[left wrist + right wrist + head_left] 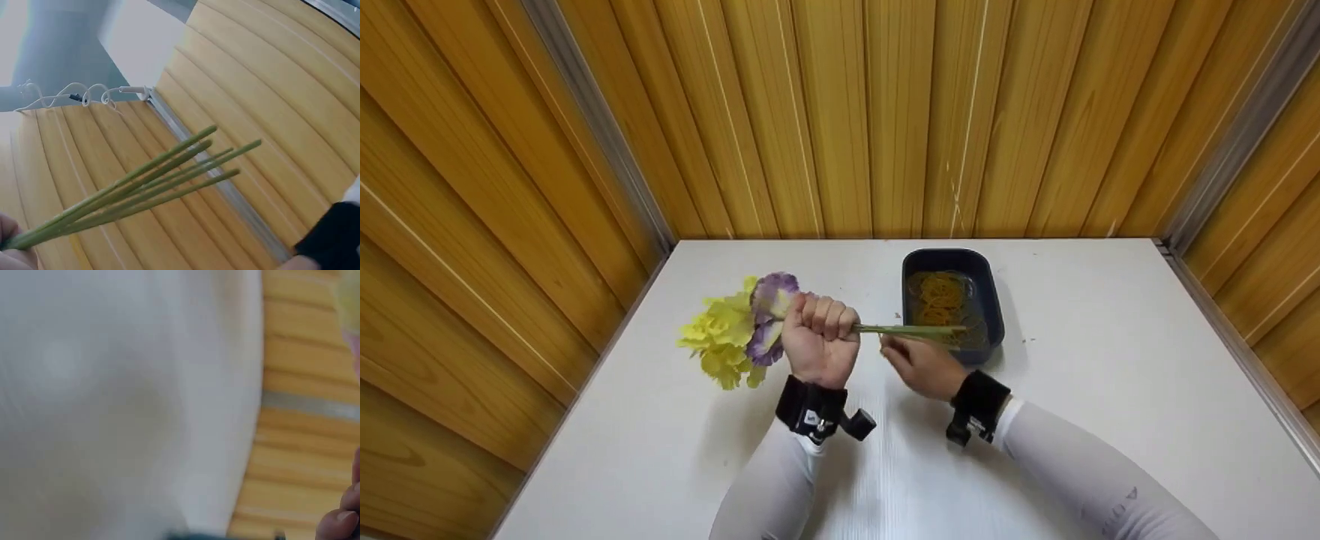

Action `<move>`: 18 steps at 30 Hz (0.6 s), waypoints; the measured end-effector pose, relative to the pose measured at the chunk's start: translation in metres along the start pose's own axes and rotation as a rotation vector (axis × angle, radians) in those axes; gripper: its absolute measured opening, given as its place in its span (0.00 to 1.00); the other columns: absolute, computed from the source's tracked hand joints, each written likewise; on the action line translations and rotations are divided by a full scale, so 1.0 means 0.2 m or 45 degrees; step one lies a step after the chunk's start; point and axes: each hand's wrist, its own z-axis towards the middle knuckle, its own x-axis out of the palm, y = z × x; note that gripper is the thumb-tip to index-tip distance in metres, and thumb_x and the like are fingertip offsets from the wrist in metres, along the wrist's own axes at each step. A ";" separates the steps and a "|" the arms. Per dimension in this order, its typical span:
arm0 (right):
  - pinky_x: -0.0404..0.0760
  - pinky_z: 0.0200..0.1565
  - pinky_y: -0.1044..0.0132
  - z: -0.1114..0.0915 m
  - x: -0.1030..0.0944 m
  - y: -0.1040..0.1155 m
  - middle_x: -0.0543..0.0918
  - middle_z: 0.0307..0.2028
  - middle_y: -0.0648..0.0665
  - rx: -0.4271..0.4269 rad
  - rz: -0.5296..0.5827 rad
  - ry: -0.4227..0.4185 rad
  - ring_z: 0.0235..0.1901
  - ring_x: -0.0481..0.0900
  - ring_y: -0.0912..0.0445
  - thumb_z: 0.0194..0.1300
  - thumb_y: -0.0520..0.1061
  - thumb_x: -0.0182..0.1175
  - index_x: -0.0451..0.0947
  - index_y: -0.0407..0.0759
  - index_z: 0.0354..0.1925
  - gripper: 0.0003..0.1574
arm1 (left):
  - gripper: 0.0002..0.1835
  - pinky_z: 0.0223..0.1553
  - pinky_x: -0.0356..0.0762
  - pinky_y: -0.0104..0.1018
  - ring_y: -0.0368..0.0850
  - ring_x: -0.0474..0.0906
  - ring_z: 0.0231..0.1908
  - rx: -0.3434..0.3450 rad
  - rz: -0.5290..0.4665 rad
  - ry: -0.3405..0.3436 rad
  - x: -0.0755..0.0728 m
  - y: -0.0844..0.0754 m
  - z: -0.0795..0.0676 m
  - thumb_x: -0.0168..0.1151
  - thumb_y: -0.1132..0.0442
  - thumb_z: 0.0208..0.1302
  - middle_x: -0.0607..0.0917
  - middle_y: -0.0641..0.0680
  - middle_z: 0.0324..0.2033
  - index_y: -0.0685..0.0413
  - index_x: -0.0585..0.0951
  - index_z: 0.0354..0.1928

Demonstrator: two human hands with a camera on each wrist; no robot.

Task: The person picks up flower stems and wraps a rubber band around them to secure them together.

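Observation:
My left hand (823,330) grips a bunch of artificial flowers by the stems, its fingers wrapped round them. Yellow and purple ruffled blooms (724,330) stick out to its left. The green stems (911,329) point right, and in the left wrist view their ends fan apart. Just below the stems is my right hand (926,366), fingers curled, pinching a thin yellow rubber band (80,252) that runs down from the stems beside the left fist. In the right wrist view only some fingertips (337,524) show at the lower right edge.
A dark blue tray (996,300) stands behind the right hand, with a tangle of yellow-brown rubber bands (943,294) in it. Stem ends overlap the tray in the head view. Wood-look panels (900,120) enclose the white table (1080,330) at the back and sides.

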 end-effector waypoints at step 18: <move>0.77 0.35 0.72 -0.03 -0.41 0.18 0.82 0.31 0.46 -0.425 -0.171 -0.310 0.30 0.76 0.59 0.63 0.26 0.64 0.79 0.37 0.38 0.09 | 0.29 0.19 0.48 0.30 0.35 0.51 0.15 0.233 1.362 0.013 -0.10 -0.12 0.04 0.55 0.50 0.78 0.60 0.40 0.14 0.49 0.59 0.17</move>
